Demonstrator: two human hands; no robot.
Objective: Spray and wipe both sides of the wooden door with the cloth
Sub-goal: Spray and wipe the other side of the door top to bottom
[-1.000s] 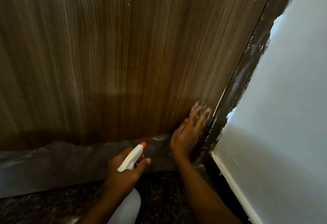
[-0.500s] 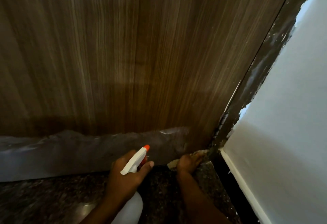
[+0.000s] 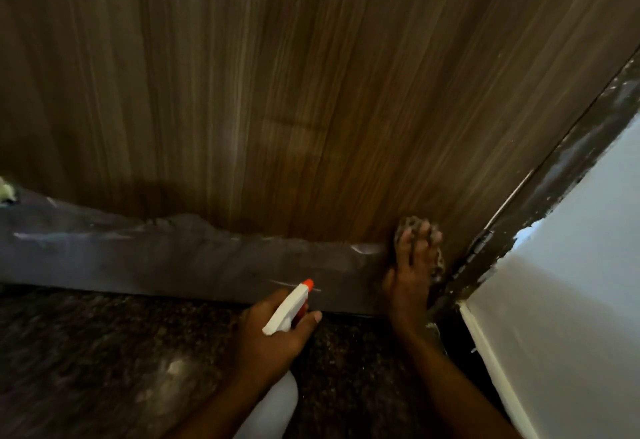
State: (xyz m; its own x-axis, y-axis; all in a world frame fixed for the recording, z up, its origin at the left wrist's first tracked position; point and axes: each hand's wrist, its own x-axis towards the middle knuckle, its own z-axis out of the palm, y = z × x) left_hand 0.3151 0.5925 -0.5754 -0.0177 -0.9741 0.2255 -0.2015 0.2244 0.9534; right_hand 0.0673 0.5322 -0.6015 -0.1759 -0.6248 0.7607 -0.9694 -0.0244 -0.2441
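Note:
The wooden door (image 3: 311, 92) fills the upper view, brown with vertical grain; a torn grey plastic film (image 3: 173, 262) covers its bottom strip. My right hand (image 3: 410, 276) presses a brownish patterned cloth (image 3: 408, 225) flat against the door's lower right corner, near the hinge edge; my fingers hide most of the cloth. My left hand (image 3: 273, 338) grips a white spray bottle (image 3: 287, 307) with an orange nozzle, held low in front of the film and pointing up-right at the door. The bottle's white body (image 3: 273, 407) shows below my wrist.
A dark door frame (image 3: 540, 203) with a metal hinge (image 3: 481, 244) runs diagonally at right, beside a white wall (image 3: 571, 282) with a white skirting edge. Dark speckled stone floor (image 3: 104, 352) lies under the door. A pale green object (image 3: 7, 189) sits at the left edge.
My right hand with the cloth went down from the door's lower right to the floor-level edge, then came back up onto the door corner. The left hand with the bottle stayed about the same.

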